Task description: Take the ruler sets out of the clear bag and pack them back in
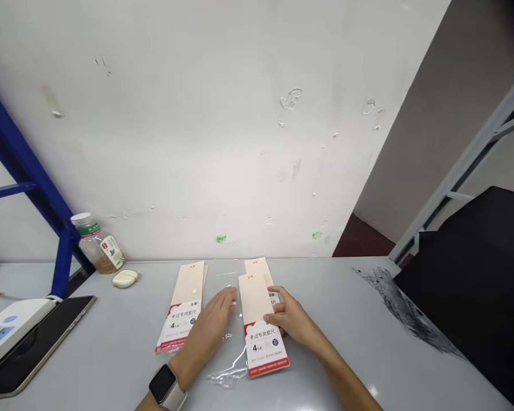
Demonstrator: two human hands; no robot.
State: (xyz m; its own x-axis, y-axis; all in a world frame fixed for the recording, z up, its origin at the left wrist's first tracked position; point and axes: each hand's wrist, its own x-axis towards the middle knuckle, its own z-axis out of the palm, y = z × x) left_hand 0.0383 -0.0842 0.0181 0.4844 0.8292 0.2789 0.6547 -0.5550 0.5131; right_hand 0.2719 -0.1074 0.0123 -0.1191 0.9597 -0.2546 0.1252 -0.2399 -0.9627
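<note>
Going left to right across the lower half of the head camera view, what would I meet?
Tablet, clear jar, cream oval object, left card packets, left hand, right card packets, right hand, large black object.

Cream, white and red packets point(254, 311), pale grey table point(346, 314); blue frame point(28, 157), white wall point(197, 142), green-banded jar point(95, 245)
</note>
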